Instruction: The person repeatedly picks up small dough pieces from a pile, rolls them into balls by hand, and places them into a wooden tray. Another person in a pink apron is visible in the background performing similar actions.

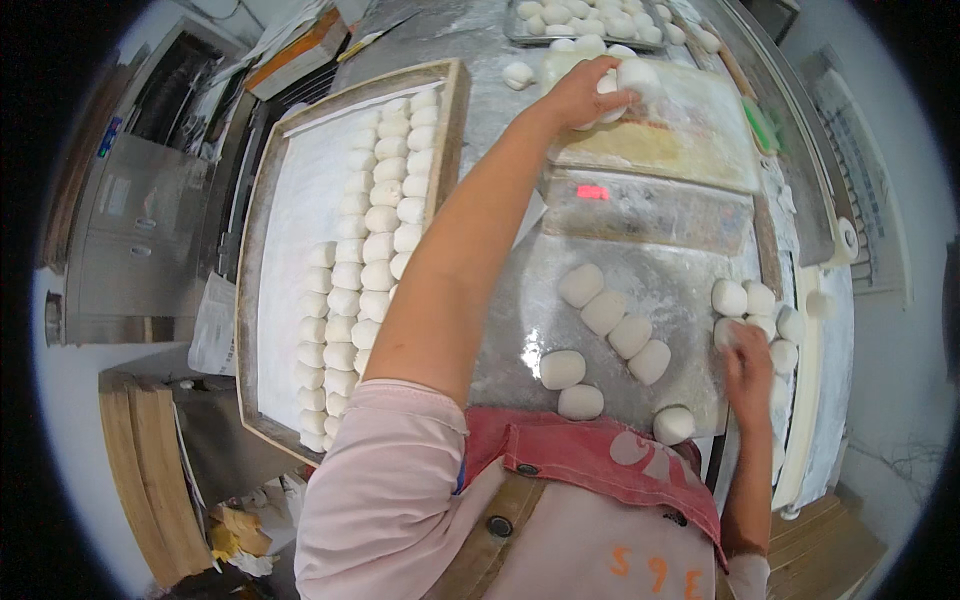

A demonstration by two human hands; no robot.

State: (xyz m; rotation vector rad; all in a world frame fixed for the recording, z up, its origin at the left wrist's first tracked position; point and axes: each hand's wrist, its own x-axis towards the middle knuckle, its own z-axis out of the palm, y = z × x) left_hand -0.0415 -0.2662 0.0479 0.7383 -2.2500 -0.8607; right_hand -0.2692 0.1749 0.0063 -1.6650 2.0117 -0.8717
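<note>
My left hand (589, 93) reaches to the far side of the worktop, thumb and fingers around white dough balls (609, 88); another dough ball (637, 75) lies against its fingertips. More balls lie just beyond it. My right hand (748, 367), slightly blurred, has its fingertips on a dough ball (727, 334) at the edge of a cluster on the right. Between my arms, several loose dough balls (630, 335) rest on the floured metal worktop (517, 300). One ball (674, 425) sits close to my apron. To the left, a wooden-framed tray (253, 225) holds long rows of dough balls (378, 247).
A metal tray of dough balls (585, 15) stands at the far end. Beyond my right hand are a floury translucent board (697, 142), a green-and-white tool (761, 126) and a wooden rod (768, 247). A yellow-handled knife (360, 46) lies far left, near an orange-edged box (300, 56).
</note>
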